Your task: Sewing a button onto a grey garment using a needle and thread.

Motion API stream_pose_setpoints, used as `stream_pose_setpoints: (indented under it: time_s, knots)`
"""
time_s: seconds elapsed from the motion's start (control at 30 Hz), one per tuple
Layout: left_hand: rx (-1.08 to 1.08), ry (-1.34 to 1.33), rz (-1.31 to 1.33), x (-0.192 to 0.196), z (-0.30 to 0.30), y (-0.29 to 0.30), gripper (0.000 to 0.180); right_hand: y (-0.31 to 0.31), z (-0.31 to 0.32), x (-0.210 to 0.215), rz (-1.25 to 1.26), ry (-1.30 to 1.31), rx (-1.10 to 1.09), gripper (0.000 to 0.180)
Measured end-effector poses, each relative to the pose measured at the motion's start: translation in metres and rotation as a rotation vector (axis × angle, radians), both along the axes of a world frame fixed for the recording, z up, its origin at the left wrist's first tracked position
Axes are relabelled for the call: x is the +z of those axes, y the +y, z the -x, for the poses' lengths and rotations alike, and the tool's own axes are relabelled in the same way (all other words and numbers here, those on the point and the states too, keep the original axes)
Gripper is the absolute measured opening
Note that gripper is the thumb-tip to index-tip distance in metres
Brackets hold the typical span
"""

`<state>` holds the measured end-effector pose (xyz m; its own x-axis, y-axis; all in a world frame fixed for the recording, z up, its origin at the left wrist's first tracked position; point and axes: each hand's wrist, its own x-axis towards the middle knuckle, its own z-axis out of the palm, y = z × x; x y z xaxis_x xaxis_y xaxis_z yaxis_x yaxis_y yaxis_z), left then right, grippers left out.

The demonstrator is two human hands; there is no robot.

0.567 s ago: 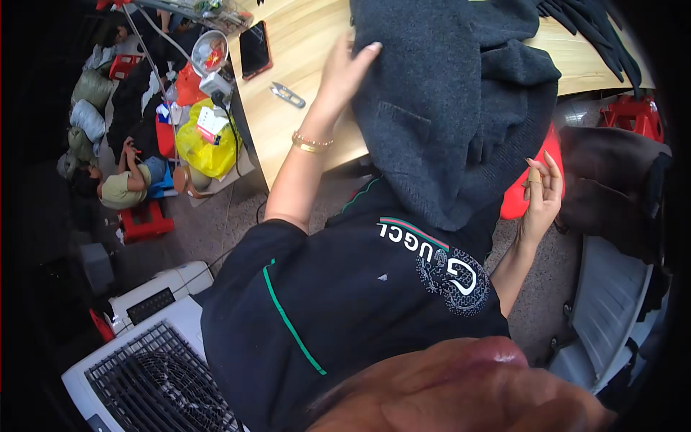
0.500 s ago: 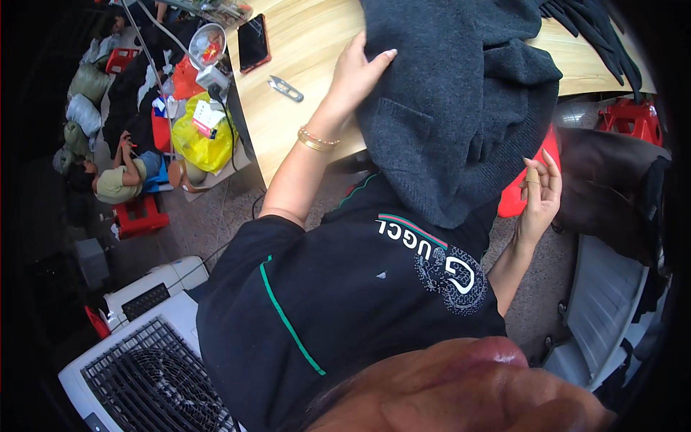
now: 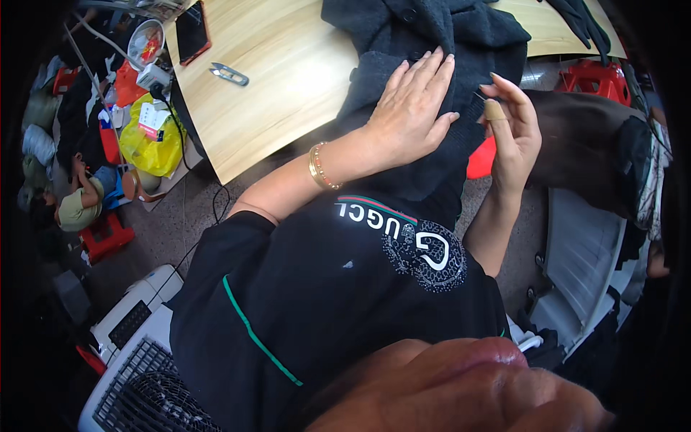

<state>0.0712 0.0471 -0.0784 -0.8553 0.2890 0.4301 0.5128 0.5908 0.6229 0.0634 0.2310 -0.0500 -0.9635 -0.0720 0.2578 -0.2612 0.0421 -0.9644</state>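
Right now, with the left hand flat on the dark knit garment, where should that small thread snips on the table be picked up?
Take the thread snips across the middle of its body, coming straight down from above. It lies flat and alone on the bare wooden table, so both long sides are free.

We record a wooden table (image 3: 288, 79) ahead of us, its near edge running from lower left to upper right. A knitted garment (image 3: 425, 43) lies on the table's right part and hangs over the near edge toward our lap. Our left hand (image 3: 414, 108) lies flat on the garment; our right hand (image 3: 511, 122) stands just to its right, at the garment's edge. Thread snips (image 3: 230, 73) lie on the table, well left of the garment, with a phone (image 3: 193, 32) behind them at the far left corner. A plastic bag (image 3: 151, 140) sits on the floor left of the table. A stool (image 3: 594, 75) stands right of the garment
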Motion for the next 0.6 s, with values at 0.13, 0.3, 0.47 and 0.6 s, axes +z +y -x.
stream_pose_setpoints:
  time_s: [0.13,0.3,0.47,0.6]
  knots:
    - [-0.029,-0.011,0.020,-0.003,-0.008,0.000,0.074,-0.008,0.003,0.002,-0.021,-0.040,0.025,0.030]
    - [-0.051,0.009,0.021,-0.008,-0.005,-0.006,0.070,-0.034,0.026,0.013,-0.116,0.116,0.097,0.022]
    - [-0.184,0.011,0.005,-0.005,-0.002,-0.017,0.035,-0.065,0.057,0.005,-0.341,0.249,0.148,0.031]
    - [0.008,0.030,-0.270,-0.001,0.031,-0.066,0.017,-0.054,0.083,-0.037,-0.523,0.183,0.016,0.047]
